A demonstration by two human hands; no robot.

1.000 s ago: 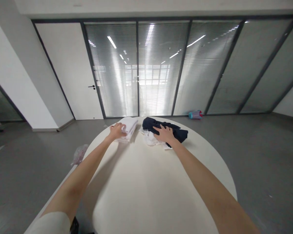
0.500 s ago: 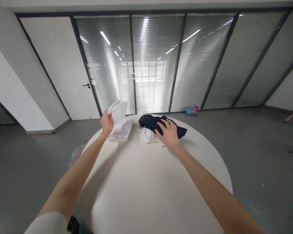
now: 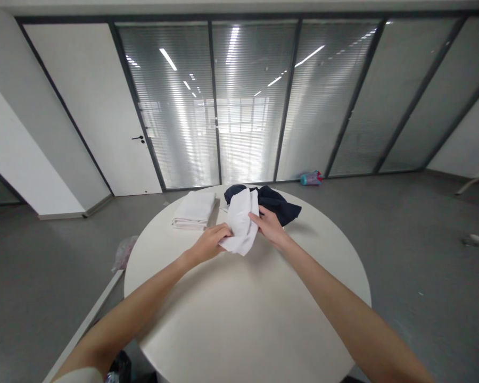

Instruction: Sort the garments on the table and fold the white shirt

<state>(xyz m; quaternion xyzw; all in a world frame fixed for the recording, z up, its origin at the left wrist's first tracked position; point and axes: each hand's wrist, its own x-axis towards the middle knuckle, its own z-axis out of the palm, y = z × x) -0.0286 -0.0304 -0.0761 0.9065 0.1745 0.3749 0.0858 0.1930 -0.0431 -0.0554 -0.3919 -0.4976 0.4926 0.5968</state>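
Observation:
Both hands hold one white cloth (image 3: 241, 221) above the round white table (image 3: 243, 314). My left hand (image 3: 211, 242) grips its lower left edge. My right hand (image 3: 268, 226) pinches its right side. The cloth hangs crumpled between them, partly folded. Behind it, at the table's far edge, lies a dark navy garment (image 3: 277, 205), bunched up. A stack of folded white cloths (image 3: 194, 209) rests at the far left of the table, apart from my hands.
A crumpled plastic bag (image 3: 122, 254) lies on the grey floor left of the table. A teal and pink bottle (image 3: 310, 177) lies by the glass wall with blinds. A white door (image 3: 104, 117) stands at the back left.
My left hand lifted a white cloth off the folded stack and carried it right, toward the middle. My right hand left the dark garment and took hold of the cloth.

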